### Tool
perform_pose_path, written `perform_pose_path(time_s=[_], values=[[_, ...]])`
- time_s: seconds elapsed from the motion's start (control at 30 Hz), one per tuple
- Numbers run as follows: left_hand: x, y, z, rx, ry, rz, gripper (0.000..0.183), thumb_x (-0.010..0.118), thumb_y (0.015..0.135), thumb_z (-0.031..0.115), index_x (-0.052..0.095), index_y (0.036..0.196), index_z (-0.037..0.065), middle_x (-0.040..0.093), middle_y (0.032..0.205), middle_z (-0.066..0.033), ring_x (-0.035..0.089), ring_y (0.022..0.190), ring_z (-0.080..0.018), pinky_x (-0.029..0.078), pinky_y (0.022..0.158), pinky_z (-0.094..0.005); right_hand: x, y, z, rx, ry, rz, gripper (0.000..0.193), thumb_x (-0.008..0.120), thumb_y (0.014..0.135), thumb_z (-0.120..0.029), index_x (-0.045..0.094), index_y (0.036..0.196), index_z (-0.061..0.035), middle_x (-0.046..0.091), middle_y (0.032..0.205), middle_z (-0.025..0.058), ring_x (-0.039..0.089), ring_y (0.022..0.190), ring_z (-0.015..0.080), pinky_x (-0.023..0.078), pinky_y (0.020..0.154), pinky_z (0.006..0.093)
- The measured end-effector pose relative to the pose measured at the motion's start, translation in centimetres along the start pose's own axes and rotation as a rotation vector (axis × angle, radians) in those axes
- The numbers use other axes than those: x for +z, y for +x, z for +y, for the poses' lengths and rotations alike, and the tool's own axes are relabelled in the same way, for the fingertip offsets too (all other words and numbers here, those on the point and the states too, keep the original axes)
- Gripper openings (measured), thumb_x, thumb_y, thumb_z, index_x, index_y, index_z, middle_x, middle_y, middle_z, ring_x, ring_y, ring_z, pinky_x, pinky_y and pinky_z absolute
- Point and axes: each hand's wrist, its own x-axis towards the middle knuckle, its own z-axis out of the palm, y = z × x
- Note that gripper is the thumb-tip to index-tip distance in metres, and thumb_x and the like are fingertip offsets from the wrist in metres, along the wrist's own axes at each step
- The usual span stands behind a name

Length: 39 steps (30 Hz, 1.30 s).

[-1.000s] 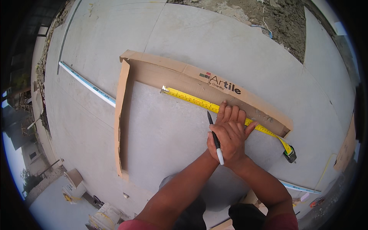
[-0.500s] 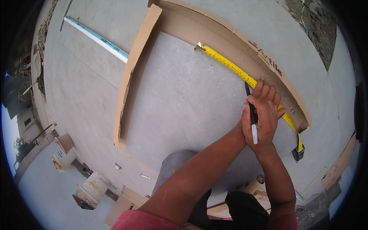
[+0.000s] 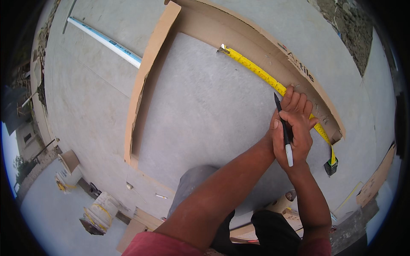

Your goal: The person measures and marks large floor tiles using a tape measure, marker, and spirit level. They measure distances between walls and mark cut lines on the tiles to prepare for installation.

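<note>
The measuring side of the work looks set up, while the marking side shows no clear result: the large grey tile [image 3: 200, 98] lies flat in the opened cardboard box [image 3: 149, 68], and the yellow tape blade [image 3: 254, 70] is drawn out along the tile's upper edge, beside the box's long wall. Its metal hook [image 3: 221, 48] sits near that edge, in from the upper left corner, and the dark tape case [image 3: 331, 167] rests at the other end, past the box wall, with the blade twisting just before it. The left hand [image 3: 295, 104] is laid over the blade, fingers stretched out and thumb apart, seemingly steadying it; its palm is hidden. The right hand [image 3: 297, 138] rests across the left one and holds a black marker with a white end [image 3: 285, 130] between thumb and fingers, its dark tip pointing away from the body, just beside the blade and over the tile. Whether that tip touches the surface cannot be told, and no fresh line can be made out there; a few small dark specks near the blade are too faint to read as marks. So, as far as this view goes, the length seems laid off and the point chosen, with the mark itself, and lifting the tape away, apparently left to do
</note>
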Motion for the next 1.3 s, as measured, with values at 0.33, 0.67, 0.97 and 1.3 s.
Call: perform_pose_path(time_s=[0.33, 0.67, 0.97, 1.3], values=[[0.8, 0.3, 0.2, -0.004, 0.03, 0.033, 0.05, 0.067, 0.086, 0.052, 0.059, 0.094, 0.003, 0.053, 0.097, -0.0134, 0.051, 0.104, -0.0302, 0.027, 0.119, -0.0494, -17.6, -10.0, 3.8, 0.14, -0.412, -0.403, 0.036, 0.067, 0.088, -0.003, 0.056, 0.123, -0.0017, 0.061, 0.112, 0.02, 0.058, 0.098, 0.0332, 0.046, 0.089, 0.0439], [-2.8, -3.6, 1.8, 0.238, 0.201, -0.101, 0.048, 0.068, 0.085, 0.05, 0.058, 0.096, 0.004, 0.055, 0.108, -0.0131, 0.052, 0.116, -0.0298, 0.021, 0.122, -0.0545, -16.7, -22.9, 12.0, 0.509, -0.475, 0.037, 0.086, 0.085, 0.075, -0.019, 0.039, 0.146, -0.0012, 0.042, 0.151, 0.0226, 0.039, 0.14, 0.0409, 0.032, 0.116, 0.0472], [-9.6, -15.8, 3.9, -0.031, 0.365, -0.278, 0.033, 0.072, 0.088, 0.031, 0.062, 0.106, 0.007, 0.053, 0.129, -0.0123, 0.047, 0.131, -0.0289, 0.023, 0.121, -0.0554, -17.0, -23.9, 16.1, 0.461, -0.457, 0.011, 0.088, 0.085, 0.07, -0.006, 0.04, 0.146, -0.0069, 0.046, 0.145, 0.0219, 0.04, 0.136, 0.0439, 0.038, 0.112, 0.0472], [-26.1, -32.5, 5.4, -0.602, 0.22, -0.216, 0.041, 0.062, 0.096, 0.039, 0.063, 0.111, 0.001, 0.058, 0.124, -0.0197, 0.057, 0.117, -0.0361, 0.044, 0.103, -0.0457, -17.5, -25.8, 16.9, 0.536, -0.356, 0.089, 0.059, 0.079, 0.074, -0.004, 0.053, 0.127, -0.0041, 0.06, 0.119, 0.0184, 0.055, 0.115, 0.0393, 0.045, 0.098, 0.048]])
